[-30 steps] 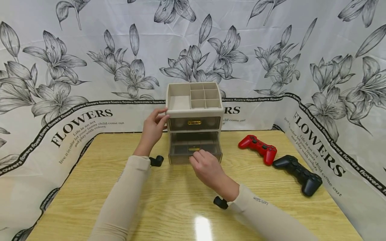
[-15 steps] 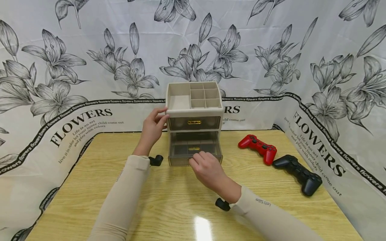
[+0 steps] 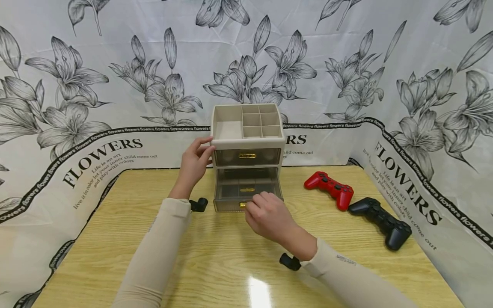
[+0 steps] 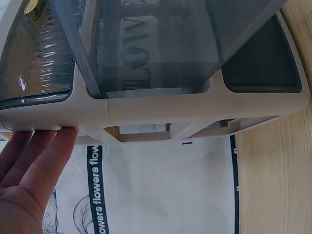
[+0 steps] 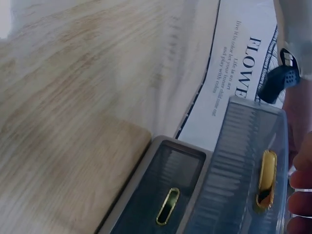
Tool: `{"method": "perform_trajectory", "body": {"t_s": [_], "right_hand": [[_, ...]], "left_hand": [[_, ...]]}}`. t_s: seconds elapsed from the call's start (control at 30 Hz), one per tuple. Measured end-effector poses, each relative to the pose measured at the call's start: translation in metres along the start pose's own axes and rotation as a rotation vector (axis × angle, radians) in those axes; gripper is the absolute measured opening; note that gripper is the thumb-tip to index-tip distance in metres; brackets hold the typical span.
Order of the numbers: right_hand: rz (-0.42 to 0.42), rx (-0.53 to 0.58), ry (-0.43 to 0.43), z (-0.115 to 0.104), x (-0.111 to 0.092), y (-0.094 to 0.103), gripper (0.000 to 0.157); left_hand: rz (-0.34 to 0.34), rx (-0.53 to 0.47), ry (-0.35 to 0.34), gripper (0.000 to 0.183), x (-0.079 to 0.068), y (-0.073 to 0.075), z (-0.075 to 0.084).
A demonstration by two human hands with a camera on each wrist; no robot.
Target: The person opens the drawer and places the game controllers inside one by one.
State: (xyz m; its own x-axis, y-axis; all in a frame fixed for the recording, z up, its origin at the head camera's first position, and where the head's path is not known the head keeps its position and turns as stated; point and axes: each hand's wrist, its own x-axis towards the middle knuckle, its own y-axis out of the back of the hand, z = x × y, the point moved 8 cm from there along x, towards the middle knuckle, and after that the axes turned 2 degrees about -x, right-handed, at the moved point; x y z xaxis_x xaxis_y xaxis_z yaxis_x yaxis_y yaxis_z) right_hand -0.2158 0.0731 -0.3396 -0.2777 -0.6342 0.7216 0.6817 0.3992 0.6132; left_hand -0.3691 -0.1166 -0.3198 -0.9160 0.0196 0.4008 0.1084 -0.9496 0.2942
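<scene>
A cream desktop organizer (image 3: pixel 247 140) with smoky translucent drawers stands at the table's back. Its middle drawer (image 3: pixel 227 206) is pulled out, and part of its gold handle (image 3: pixel 242 204) shows. My left hand (image 3: pixel 194 164) touches the upper left side of the organizer; in the left wrist view the straight fingers (image 4: pixel 53 158) press its side wall. Close in front of the drawer is my right hand (image 3: pixel 269 218), fingers loosely bent. In the right wrist view those fingertips (image 5: pixel 300 201) lie just beyond the drawer's front rim, apart from the handle.
A red game controller (image 3: pixel 329 189) and a black game controller (image 3: pixel 381 222) lie to the right on the wooden table (image 3: pixel 215 256). Flower-printed cloth (image 3: pixel 165 107) hangs behind and along both sides. The organizer's top has open compartments (image 3: pixel 252 119).
The middle drawer has slid out slightly further towards me. My right hand has moved a little to the right, uncovering the drawer's gold handle. My left hand stays at the organizer's side.
</scene>
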Motion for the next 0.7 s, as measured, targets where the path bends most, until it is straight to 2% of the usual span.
{"method": "perform_trajectory", "body": {"t_s": [0.17, 0.37, 0.7], "right_hand": [[0.009, 0.017, -0.054, 0.015, 0.0, 0.008, 0.004], [0.012, -0.006, -0.074, 0.033, -0.005, 0.012, 0.004], [-0.102, 0.022, -0.216, 0.068, -0.015, 0.012, 0.007]], "left_hand": [[0.0, 0.001, -0.003, 0.043, -0.001, 0.001, 0.002], [0.003, -0.006, -0.009, 0.044, -0.001, 0.001, 0.001], [0.018, 0.005, -0.007, 0.044, -0.001, 0.001, -0.002]]}}
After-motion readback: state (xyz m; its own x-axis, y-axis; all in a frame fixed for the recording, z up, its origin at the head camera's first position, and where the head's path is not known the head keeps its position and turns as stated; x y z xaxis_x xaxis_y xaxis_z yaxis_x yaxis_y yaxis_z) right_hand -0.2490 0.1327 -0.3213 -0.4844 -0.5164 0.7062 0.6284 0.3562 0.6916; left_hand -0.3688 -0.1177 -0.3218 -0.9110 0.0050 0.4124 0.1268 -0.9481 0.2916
